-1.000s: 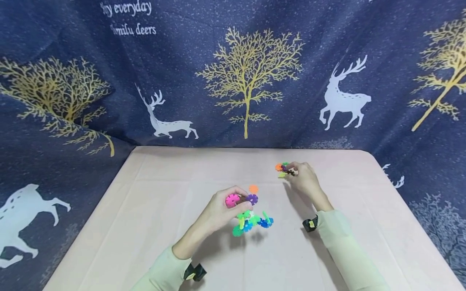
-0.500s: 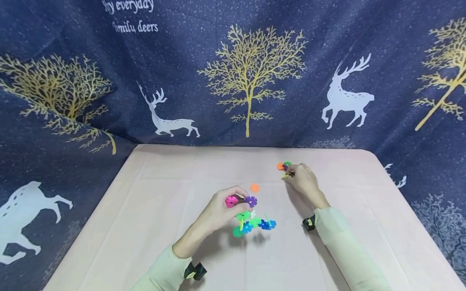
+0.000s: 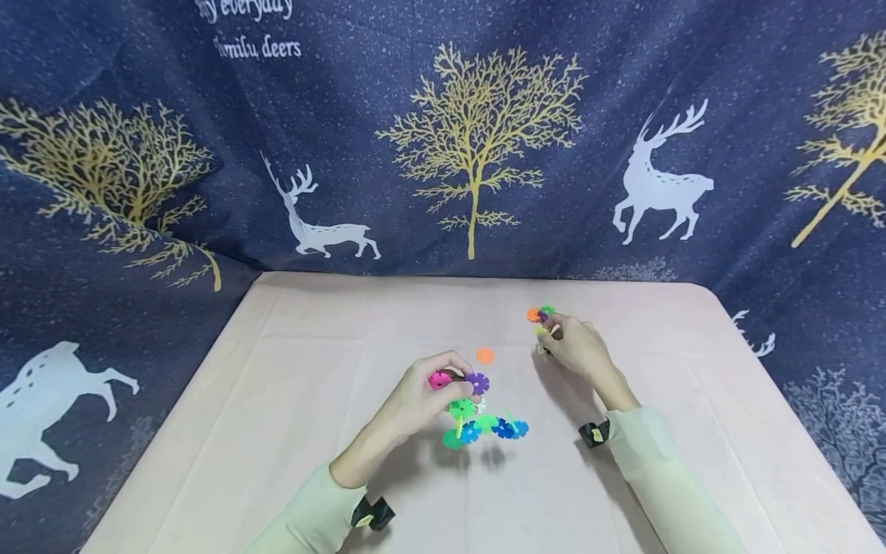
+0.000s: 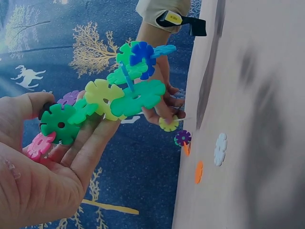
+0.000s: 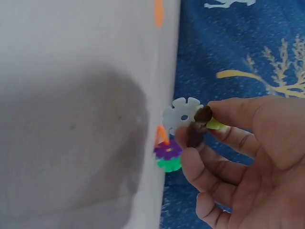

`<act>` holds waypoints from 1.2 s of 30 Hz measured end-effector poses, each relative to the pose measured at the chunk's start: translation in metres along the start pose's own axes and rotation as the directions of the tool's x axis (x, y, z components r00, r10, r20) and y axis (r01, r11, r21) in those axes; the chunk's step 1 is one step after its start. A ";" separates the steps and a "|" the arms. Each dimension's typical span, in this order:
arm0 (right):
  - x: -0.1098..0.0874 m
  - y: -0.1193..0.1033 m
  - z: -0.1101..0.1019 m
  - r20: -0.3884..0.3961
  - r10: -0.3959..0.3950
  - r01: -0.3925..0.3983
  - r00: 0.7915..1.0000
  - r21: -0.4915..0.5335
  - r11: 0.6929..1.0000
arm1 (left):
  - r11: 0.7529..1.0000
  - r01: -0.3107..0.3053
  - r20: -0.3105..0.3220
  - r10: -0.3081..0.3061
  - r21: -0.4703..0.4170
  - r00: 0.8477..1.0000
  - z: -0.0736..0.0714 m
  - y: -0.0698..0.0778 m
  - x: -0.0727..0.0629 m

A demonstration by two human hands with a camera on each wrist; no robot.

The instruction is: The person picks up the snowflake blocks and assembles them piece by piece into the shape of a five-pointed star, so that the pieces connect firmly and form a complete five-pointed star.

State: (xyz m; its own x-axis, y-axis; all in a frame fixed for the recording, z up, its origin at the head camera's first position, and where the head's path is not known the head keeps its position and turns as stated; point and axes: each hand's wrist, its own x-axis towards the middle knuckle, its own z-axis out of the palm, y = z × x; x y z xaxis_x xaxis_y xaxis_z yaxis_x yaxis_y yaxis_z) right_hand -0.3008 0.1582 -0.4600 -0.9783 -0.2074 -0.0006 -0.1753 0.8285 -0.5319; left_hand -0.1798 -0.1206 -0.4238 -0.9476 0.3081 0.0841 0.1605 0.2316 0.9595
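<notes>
My left hand (image 3: 415, 396) pinches a linked chain of plastic snowflake discs (image 4: 138, 98), raised above the table. Pink, purple, green, yellow and blue discs show in it; its blue end (image 3: 519, 428) hangs toward the right. Near the back right of the table my right hand (image 3: 577, 346) pinches brown snowflake discs (image 5: 196, 133) between thumb and fingers. A white disc (image 5: 183, 117) and a yellow one (image 4: 168, 123) stick out from them. Just beyond those fingertips are an orange disc (image 3: 533, 314), a purple disc (image 5: 168, 150) and a green disc (image 5: 169, 165); I cannot tell whether these join the held piece.
A loose orange disc (image 4: 199, 172) lies flat on the table (image 3: 332, 315) between the hands. Near it lies a loose white disc (image 4: 220, 149), partly hidden behind the chain in the head view. A dark blue printed cloth (image 3: 415, 192) hangs along the back edge.
My right hand's piece has turned: its brown part is less visible, and a white disc shows below it. The left hand's chain has tilted slightly. The head view has shifted a little.
</notes>
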 end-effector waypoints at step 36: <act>-0.066 -0.064 -0.041 -0.106 -0.193 0.219 0.976 0.529 0.820 | 0.997 0.019 -0.046 -0.022 -0.076 0.999 0.002 0.006 0.005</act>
State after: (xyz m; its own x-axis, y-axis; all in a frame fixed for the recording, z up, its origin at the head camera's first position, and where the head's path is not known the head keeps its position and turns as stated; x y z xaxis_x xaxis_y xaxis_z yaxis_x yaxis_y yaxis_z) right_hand -0.2298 0.1406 -0.3913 -0.9323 -0.3070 0.1915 -0.2996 0.3581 -0.8843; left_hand -0.1829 -0.1158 -0.4186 -0.9626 0.2604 0.0748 0.1212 0.1670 0.9785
